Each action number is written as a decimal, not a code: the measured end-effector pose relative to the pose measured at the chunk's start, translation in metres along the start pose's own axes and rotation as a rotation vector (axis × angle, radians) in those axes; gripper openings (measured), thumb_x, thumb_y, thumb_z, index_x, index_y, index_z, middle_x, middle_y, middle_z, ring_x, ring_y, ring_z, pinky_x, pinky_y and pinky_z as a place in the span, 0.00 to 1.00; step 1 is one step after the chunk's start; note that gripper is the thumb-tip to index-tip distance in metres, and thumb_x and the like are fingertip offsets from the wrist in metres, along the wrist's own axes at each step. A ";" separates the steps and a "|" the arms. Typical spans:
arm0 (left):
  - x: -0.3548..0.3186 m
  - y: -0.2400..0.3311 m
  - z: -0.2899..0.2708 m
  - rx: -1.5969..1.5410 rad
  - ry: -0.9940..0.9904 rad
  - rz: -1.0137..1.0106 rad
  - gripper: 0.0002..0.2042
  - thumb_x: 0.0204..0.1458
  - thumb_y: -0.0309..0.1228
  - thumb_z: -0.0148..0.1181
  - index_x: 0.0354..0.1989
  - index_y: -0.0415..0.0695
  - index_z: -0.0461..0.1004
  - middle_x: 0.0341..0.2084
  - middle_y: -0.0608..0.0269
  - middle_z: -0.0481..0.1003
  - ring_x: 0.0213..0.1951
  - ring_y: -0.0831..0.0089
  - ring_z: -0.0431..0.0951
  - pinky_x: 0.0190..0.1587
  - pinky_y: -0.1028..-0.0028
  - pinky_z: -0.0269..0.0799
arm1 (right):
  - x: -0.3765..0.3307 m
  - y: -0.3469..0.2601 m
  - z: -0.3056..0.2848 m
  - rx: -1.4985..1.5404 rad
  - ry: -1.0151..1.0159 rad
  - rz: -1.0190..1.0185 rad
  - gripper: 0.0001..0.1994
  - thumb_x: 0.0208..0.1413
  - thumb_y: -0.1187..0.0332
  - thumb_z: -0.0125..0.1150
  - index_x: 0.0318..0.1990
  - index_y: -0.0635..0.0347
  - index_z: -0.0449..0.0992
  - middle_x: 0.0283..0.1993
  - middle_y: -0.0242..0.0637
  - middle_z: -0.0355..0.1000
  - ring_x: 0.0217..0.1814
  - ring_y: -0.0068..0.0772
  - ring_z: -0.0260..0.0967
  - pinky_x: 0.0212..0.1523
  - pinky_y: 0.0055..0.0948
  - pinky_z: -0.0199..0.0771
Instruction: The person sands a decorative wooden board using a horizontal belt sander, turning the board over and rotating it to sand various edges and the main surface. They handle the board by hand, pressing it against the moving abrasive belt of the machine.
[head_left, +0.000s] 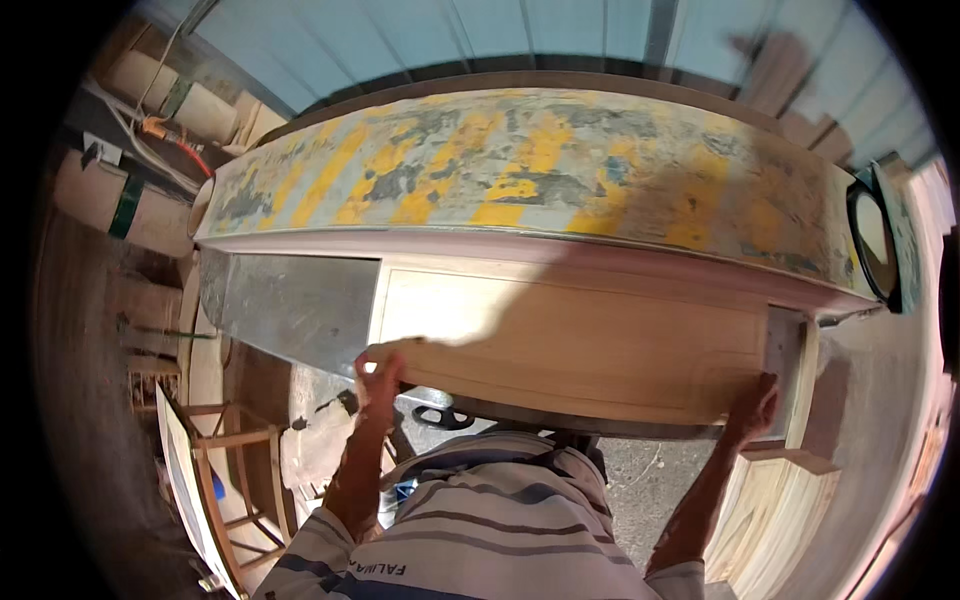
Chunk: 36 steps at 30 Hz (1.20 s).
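Fingers (765, 396) at 2 corners, panel (575, 345) between

The panel (580, 345) looks like pale wood, smooth and matt, over a counter (290, 300) of dull grey, metallic-looking plate. Behind it, the long cover (510, 170) wears rough, flaking yellow-and-grey paint. The striped shirt (490, 525) is soft matt cloth; the stacked boards (775, 515) are plain, grained wood.

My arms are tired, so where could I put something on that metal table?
Biggest bare patch: metal tabletop left of the wooden panel, beside the striped beam. A thin strip shows between panel and wooden rail, but the right hand crowds its near end. The panel covers the middle.
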<state>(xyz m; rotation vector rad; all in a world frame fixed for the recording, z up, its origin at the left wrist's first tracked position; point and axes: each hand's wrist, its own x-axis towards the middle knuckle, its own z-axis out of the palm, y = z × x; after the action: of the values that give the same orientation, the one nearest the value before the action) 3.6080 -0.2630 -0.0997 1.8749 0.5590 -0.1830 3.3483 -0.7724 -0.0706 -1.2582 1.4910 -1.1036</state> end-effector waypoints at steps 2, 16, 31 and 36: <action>-0.035 0.032 0.021 0.048 -0.005 -0.063 0.34 0.40 0.39 0.70 0.54 0.43 0.59 0.19 0.65 0.70 0.15 0.81 0.64 0.14 0.80 0.59 | 0.016 -0.005 -0.006 -0.068 0.053 0.024 0.24 0.56 0.51 0.53 0.44 0.67 0.75 0.41 0.36 0.73 0.42 0.27 0.67 0.43 0.27 0.66; -0.005 0.028 -0.006 0.114 -0.080 -0.026 0.30 0.46 0.44 0.64 0.54 0.49 0.58 0.10 0.72 0.63 0.08 0.85 0.57 0.07 0.82 0.46 | -0.010 -0.020 0.006 -0.150 -0.015 -0.045 0.16 0.56 0.56 0.55 0.35 0.64 0.76 0.30 0.27 0.70 0.32 0.20 0.63 0.35 0.23 0.65; -0.028 0.042 0.022 0.200 -0.087 -0.049 0.29 0.45 0.45 0.65 0.52 0.49 0.59 0.12 0.72 0.64 0.09 0.84 0.58 0.09 0.83 0.48 | 0.010 -0.007 -0.015 0.000 -0.082 0.101 0.13 0.57 0.61 0.55 0.35 0.64 0.76 0.30 0.29 0.71 0.34 0.19 0.64 0.38 0.23 0.67; 0.014 0.035 -0.029 0.221 -0.116 -0.104 0.27 0.47 0.45 0.63 0.51 0.49 0.59 0.12 0.73 0.64 0.09 0.85 0.57 0.09 0.83 0.50 | -0.030 -0.011 0.012 -0.163 -0.045 -0.064 0.12 0.58 0.63 0.53 0.36 0.63 0.77 0.30 0.33 0.72 0.36 0.22 0.65 0.41 0.24 0.67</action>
<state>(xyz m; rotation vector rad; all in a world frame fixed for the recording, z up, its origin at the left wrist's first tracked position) 3.6326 -0.2422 -0.0650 2.0339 0.5747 -0.4346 3.3653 -0.7450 -0.0599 -1.4421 1.5416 -1.0037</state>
